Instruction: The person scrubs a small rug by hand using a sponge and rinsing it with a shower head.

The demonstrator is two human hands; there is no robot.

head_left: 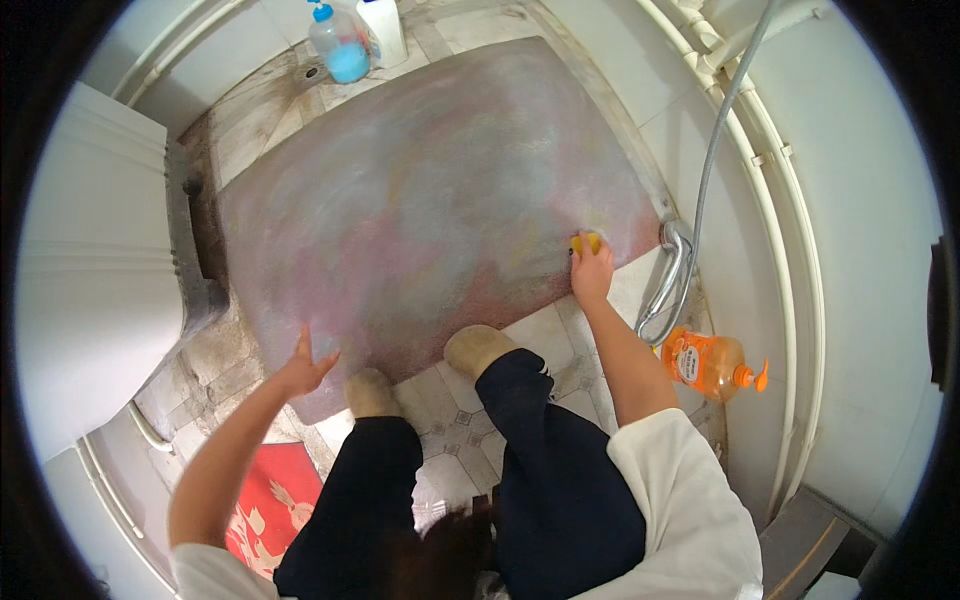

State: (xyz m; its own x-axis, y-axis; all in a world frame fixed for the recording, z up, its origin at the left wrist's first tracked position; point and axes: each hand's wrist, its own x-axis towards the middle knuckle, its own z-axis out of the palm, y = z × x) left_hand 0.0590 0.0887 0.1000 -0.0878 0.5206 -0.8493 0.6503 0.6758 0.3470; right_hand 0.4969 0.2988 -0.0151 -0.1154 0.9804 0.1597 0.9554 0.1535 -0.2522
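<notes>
A large mat (440, 180), greyish with pink and yellow smears, lies spread over the tiled floor in front of me. Near its right corner my right hand (592, 270) is closed around a small yellow sponge (586, 243), pressed to the mat's surface. At the mat's lower left edge my left hand (308, 366) holds nothing, its fingers spread apart over the surface. Whether those fingertips touch the mat, I cannot tell. Just right of my right hand a chrome shower head (670, 275) rests on the floor by the wall.
An orange pump bottle (708, 364) lies on its side at the right. At the back stand a bottle of blue liquid (341, 45) and a white bottle (383, 32). White pipes (752, 170) line the right wall. A white cabinet (95, 250) stands left, a red mat (275, 500) lower left.
</notes>
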